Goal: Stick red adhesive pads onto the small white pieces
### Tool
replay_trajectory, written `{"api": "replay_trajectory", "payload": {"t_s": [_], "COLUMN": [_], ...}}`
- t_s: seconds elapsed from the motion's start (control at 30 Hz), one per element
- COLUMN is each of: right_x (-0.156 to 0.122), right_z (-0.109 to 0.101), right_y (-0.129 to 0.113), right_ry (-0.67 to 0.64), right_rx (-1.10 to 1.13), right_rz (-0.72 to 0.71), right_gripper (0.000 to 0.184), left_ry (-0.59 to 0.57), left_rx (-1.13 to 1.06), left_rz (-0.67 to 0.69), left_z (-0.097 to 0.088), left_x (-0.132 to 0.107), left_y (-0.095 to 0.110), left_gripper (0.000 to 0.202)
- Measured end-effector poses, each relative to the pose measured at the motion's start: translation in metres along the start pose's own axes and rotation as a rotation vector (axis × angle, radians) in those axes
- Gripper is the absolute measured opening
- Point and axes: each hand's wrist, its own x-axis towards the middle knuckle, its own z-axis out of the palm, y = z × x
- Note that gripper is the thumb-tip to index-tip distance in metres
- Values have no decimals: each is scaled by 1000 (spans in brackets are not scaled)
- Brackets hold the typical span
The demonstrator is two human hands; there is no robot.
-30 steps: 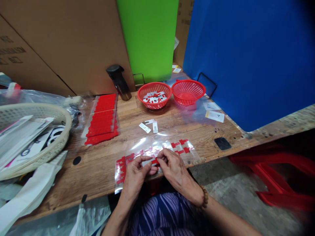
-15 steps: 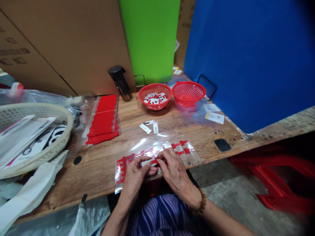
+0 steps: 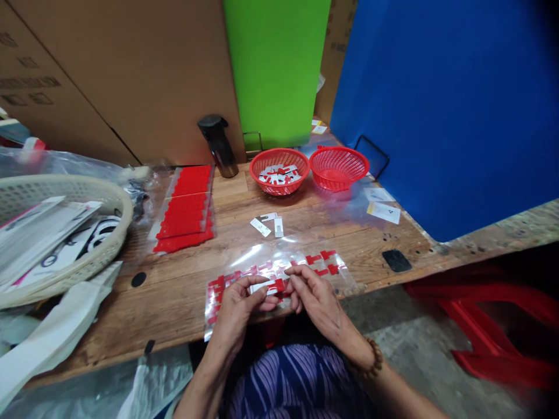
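Observation:
My left hand [image 3: 238,302] and my right hand [image 3: 312,291] meet at the near edge of the wooden table [image 3: 183,291]. Between their fingertips they pinch a small white strip with a red tab [image 3: 268,286]. Both hands rest over a clear plastic sheet [image 3: 279,270] carrying several red tabs. The fingers of both hands are curled together on the strip.
Two red baskets stand at the back, one [image 3: 279,170] holding white and red pieces, the other [image 3: 341,166] bare. Red sheets in plastic [image 3: 187,208], loose white strips [image 3: 267,224], a black bottle [image 3: 218,145], and a cream basket [image 3: 56,233] of packets lie left. Blue and green boards rise behind.
The hands stay together on the strip; my right fingers have shifted slightly along it. The view has drifted a little to the left and down.

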Motion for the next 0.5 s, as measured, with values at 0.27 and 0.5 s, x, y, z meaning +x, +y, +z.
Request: {"api": "replay_trajectory", "payload": {"t_s": [0.27, 0.5], "right_x": [0, 2], "right_z": [8, 14], "right_y": [-7, -10], "right_ry": [-103, -88], "right_rx": [234, 350], "right_rz": [71, 164], "right_gripper": [28, 26], "left_ry": [-41, -26], "left_rx": [-6, 50], "left_rz": [-12, 41], "left_z": [-2, 0], "left_x": [-4, -6], "left_y": [1, -4], "left_gripper": [43, 40]}}
